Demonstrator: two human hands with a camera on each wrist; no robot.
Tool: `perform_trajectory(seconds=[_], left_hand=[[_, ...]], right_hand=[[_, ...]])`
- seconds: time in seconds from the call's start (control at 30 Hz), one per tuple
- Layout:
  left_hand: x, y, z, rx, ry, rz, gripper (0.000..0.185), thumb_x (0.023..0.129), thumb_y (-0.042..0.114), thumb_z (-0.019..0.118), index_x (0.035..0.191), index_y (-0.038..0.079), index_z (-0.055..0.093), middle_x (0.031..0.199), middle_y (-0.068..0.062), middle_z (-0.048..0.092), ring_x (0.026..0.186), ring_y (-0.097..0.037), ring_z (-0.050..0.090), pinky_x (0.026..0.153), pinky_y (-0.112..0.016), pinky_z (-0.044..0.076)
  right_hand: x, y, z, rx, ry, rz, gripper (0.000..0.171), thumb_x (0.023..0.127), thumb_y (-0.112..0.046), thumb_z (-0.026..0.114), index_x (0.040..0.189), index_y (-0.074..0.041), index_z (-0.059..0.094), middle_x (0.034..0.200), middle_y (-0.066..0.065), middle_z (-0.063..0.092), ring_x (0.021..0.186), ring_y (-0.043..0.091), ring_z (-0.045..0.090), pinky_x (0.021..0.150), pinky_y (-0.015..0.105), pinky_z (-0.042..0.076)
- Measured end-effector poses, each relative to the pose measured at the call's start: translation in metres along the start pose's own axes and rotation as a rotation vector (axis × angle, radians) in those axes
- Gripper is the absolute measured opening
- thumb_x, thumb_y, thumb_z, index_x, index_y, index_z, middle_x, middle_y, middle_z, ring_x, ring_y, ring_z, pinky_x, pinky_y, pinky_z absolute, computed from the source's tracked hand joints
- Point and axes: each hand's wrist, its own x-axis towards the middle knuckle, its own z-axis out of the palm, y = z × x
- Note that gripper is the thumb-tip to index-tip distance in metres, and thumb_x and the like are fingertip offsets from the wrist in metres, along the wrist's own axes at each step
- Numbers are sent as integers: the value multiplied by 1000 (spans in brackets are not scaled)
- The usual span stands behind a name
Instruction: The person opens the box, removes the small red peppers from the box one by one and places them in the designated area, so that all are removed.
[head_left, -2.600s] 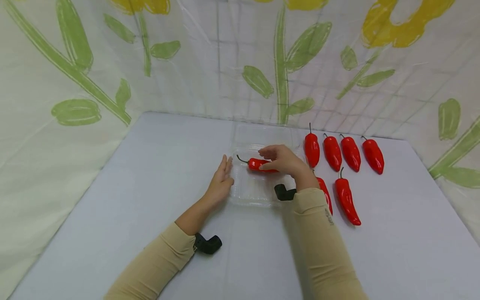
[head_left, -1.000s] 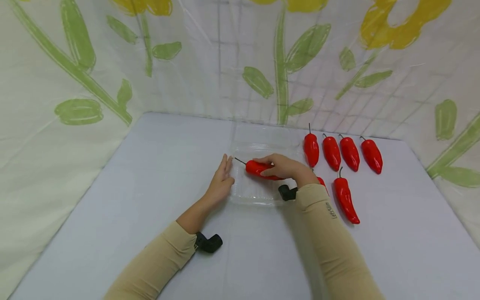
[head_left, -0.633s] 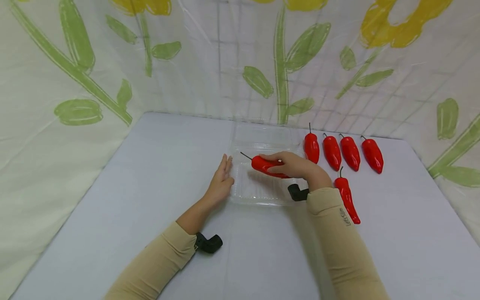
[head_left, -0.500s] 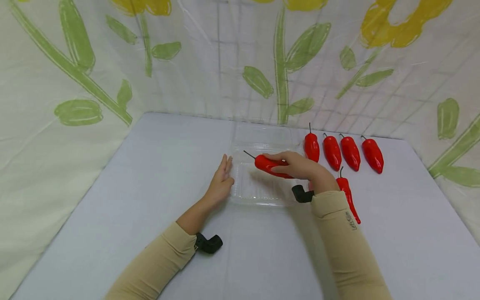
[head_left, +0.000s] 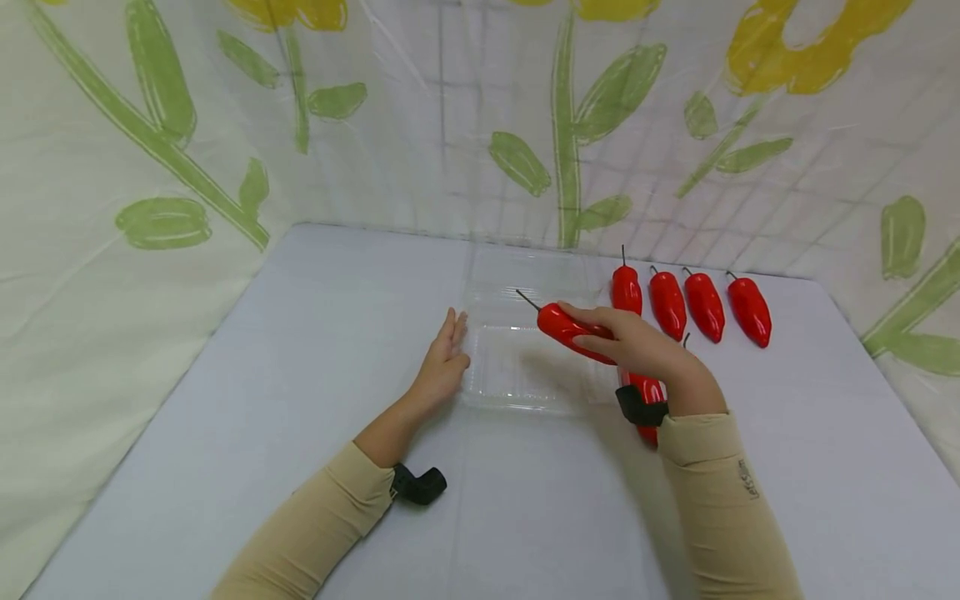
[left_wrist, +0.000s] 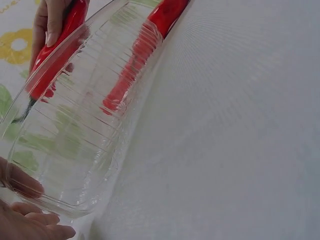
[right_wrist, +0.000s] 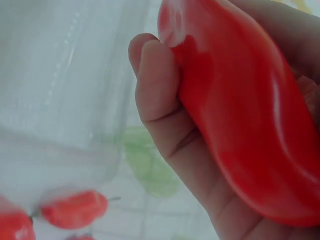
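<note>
My right hand [head_left: 626,337] grips a red pepper [head_left: 573,333] with a thin dark stem, fingers and thumb wrapped round its body. The pepper is raised over the right part of a clear plastic container [head_left: 517,407], its stem pointing up and left. In the right wrist view, the pepper [right_wrist: 240,110] fills much of the picture. My left hand [head_left: 438,371] lies at the container's left side, fingers straight along its edge. The left wrist view shows the left fingertips [left_wrist: 45,227] by the clear wall, one finger seen through the plastic.
Several red peppers [head_left: 705,307] lie in a row at the back right. Two more lie nearer, a red pepper [head_left: 647,387] among them, partly hidden by my right arm. The container's clear lid [head_left: 525,268] lies open behind it, near the flower-patterned curtain [head_left: 420,125].
The red pepper, lying in the container earlier, is gripped by my right hand, lifted and carried rightward. My left hand stays in place.
</note>
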Motion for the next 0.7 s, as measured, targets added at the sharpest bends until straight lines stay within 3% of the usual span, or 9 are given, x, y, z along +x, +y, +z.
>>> perform_trajectory(seconds=[0.33,0.7], left_hand=[[0,-2,-1,-9,-13,0,77,82,-8,33,148,0,-5,157,-12,11,145,-22,7,117,-40,4],[0,-1,-1,-20,-15,-15,79,81,-9,34,148,1,-6,157,-12,10,145,-22,6,118,-39,3]], right_hand=[[-24,27,-6,38,83,110,63,89,-41,55,145,-42,24,136,13,44,120,32,39,81,41,53],[-49,45,-4,65,225,145,63,92,-42,49,146,-41,16,140,20,41,121,36,38,81,45,54]])
